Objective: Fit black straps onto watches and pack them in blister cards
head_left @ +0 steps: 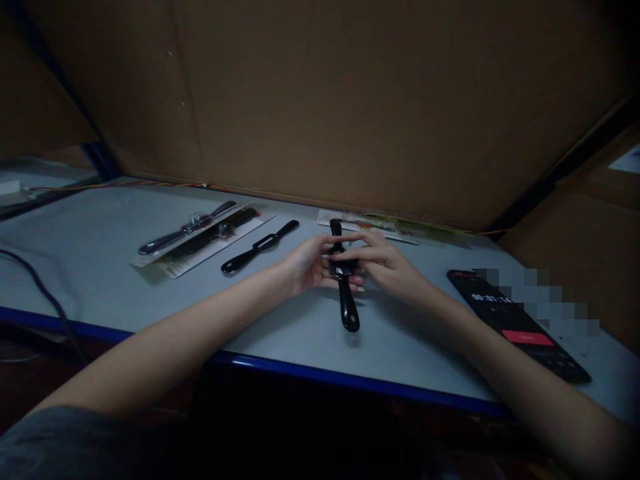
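Observation:
A black two-handled spokeshave [349, 310] is held a little above the table, one handle pointing toward me and the other away. My left hand [313, 267] is closed around its middle from the left, fingers passing beneath. From the right, my right hand [383, 263] grips the same middle part, with fingertips over the top. A small light patch shows at the centre; the fingers hide most details there. To the left, a second black spokeshave body [260, 246] with an open middle frame lies on the table.
Clear blister packs [200, 237] with similar tools lie at the left back. Another carded pack [395, 230] sits behind my hands. A phone [515, 320] showing a timer lies at the right. Cardboard [320, 100] walls the table's back; a dark cable [40, 280] crosses the left.

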Motion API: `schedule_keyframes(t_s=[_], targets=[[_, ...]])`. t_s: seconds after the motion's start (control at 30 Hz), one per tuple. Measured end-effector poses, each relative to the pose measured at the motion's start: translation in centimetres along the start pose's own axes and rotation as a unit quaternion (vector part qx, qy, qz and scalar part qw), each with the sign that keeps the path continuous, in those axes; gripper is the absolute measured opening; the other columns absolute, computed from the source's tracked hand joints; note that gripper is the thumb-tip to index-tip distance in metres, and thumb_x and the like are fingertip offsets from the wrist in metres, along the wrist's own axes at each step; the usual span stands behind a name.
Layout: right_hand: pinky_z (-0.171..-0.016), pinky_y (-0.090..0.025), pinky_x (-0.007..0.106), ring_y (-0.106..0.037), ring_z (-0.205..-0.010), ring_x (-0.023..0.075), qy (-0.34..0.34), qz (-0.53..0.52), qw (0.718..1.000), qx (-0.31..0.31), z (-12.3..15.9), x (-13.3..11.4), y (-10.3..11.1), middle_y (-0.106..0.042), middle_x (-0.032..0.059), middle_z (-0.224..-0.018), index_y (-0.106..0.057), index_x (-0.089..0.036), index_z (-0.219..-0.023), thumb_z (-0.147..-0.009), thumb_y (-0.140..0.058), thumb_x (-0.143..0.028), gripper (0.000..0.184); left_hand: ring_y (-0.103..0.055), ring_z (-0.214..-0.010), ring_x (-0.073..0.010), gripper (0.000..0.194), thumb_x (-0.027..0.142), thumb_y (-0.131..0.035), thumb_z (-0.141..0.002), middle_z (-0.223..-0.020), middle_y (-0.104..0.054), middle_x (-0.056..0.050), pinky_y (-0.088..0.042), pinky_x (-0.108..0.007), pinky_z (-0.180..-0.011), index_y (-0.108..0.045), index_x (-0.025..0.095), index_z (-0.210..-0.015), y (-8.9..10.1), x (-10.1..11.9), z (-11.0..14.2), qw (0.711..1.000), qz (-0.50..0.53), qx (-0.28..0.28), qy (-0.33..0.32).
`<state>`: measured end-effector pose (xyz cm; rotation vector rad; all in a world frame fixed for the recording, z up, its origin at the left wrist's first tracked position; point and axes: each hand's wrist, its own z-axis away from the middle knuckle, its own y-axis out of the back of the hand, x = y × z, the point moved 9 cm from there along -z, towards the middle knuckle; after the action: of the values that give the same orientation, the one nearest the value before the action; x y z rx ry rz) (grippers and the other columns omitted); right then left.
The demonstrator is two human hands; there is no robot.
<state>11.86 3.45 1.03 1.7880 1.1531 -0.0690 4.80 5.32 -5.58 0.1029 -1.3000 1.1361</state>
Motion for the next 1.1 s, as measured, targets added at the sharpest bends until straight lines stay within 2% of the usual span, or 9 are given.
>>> schedule_keyframes(t_s=[0.1,0.2,0.33,0.4,0.53,0.63,0.83,1.03,1.1], targets=[[-0.103,-0.031,0.042,-0.045,-0.118,0.0188,-0.038,-0.043,0.998,-0.010,-0.1,0.7,0.2,-0.055,0.0019,-0.122,-0.070,-0.029,-0.095,-0.077,-0.043,-0.009,0.039,-0.068,-0.074,-0.0228,0.033,0.029,-0.045,-0.083,-0.081,-0.067,-0.016,-0.052,-0.040,-0.078,-0.054,0.005,-0.103,0.0,0.2,0.2,1.000,-0.006,0.010,-0.008],[-0.101,-0.033,0.041,-0.048,-0.116,0.0192,-0.084,-0.058,0.995,0.011,-0.2,1.7,1.8,-0.058,0.0019,-0.118,-0.069,-0.028,-0.096,-0.077,-0.043,-0.011,0.036,-0.067,-0.077,-0.0220,0.032,0.029,-0.054,-0.082,-0.086,-0.068,-0.017,-0.052,-0.038,-0.079,-0.057,0.004,-0.101,0.2,0.6,0.3,0.999,-0.010,0.025,-0.029],[-0.088,-0.041,0.039,-0.055,-0.101,0.0221,-0.166,0.046,0.984,0.037,0.5,5.1,4.7,-0.063,0.0061,-0.104,-0.067,-0.023,-0.094,-0.076,-0.052,-0.021,0.023,-0.068,-0.077,-0.0197,0.017,0.010,-0.057,-0.079,-0.088,-0.068,-0.017,-0.053,-0.036,-0.081,-0.059,0.003,-0.094,0.7,1.0,0.2,0.997,-0.014,0.043,-0.059],[-0.073,-0.045,0.037,-0.058,-0.086,0.0223,-0.221,0.108,0.969,-0.006,1.3,7.5,5.0,-0.063,0.0078,-0.092,-0.067,-0.020,-0.087,-0.072,-0.060,-0.030,0.019,-0.068,-0.075,-0.0192,0.013,0.002,-0.054,-0.078,-0.088,-0.068,-0.017,-0.054,-0.035,-0.080,-0.059,0.002,-0.090,1.0,1.0,0.1,0.997,-0.018,0.052,-0.062],[-0.055,-0.041,0.030,-0.055,-0.064,0.0180,-0.279,0.151,0.942,-0.107,2.8,10.5,3.8,-0.059,0.0039,-0.071,-0.063,-0.018,-0.078,-0.060,-0.070,-0.040,0.029,-0.068,-0.072,-0.0197,0.006,0.004,-0.053,-0.081,-0.089,-0.067,-0.019,-0.056,-0.036,-0.074,-0.056,0.003,-0.086,1.3,1.0,0.1,0.995,-0.029,0.070,-0.063],[-0.050,-0.038,0.027,-0.052,-0.058,0.0151,-0.255,0.126,0.952,-0.110,2.7,10.3,3.1,-0.057,0.0011,-0.063,-0.058,-0.020,-0.074,-0.064,-0.066,-0.040,0.024,-0.068,-0.070,-0.0191,0.005,0.005,-0.054,-0.081,-0.089,-0.067,-0.018,-0.057,-0.035,-0.070,-0.056,0.004,-0.086,1.3,1.1,0.1,0.994,-0.042,0.072,-0.073],[-0.046,-0.035,0.025,-0.049,-0.052,0.0129,-0.256,0.074,0.962,-0.064,2.4,9.3,2.9,-0.054,-0.0011,-0.058,-0.050,-0.021,-0.065,-0.063,-0.066,-0.032,0.020,-0.068,-0.066,-0.0179,0.007,0.008,-0.057,-0.081,-0.088,-0.067,-0.017,-0.057,-0.036,-0.068,-0.056,0.005,-0.088,1.4,1.1,-0.1,0.993,-0.050,0.066,-0.084],[-0.052,-0.042,0.028,-0.055,-0.057,0.0141,-0.253,-0.053,0.966,0.025,1.6,7.1,3.7,-0.061,0.0010,-0.067,-0.060,-0.019,-0.092,-0.063,-0.069,-0.031,0.033,-0.067,-0.066,-0.0166,0.009,0.009,-0.054,-0.083,-0.087,-0.068,-0.017,-0.055,-0.035,-0.074,-0.056,0.004,-0.090,1.1,0.8,0.1,0.994,-0.048,0.062,-0.071],[-0.061,-0.047,0.031,-0.059,-0.064,0.0153,-0.250,-0.093,0.963,0.025,1.2,6.0,3.2,-0.064,0.0032,-0.073,-0.064,-0.018,-0.088,-0.064,-0.069,-0.032,0.028,-0.067,-0.066,-0.0171,0.015,0.015,-0.051,-0.085,-0.086,-0.068,-0.017,-0.054,-0.036,-0.075,-0.056,0.004,-0.094,1.1,0.7,0.0,0.995,-0.046,0.060,-0.064]])
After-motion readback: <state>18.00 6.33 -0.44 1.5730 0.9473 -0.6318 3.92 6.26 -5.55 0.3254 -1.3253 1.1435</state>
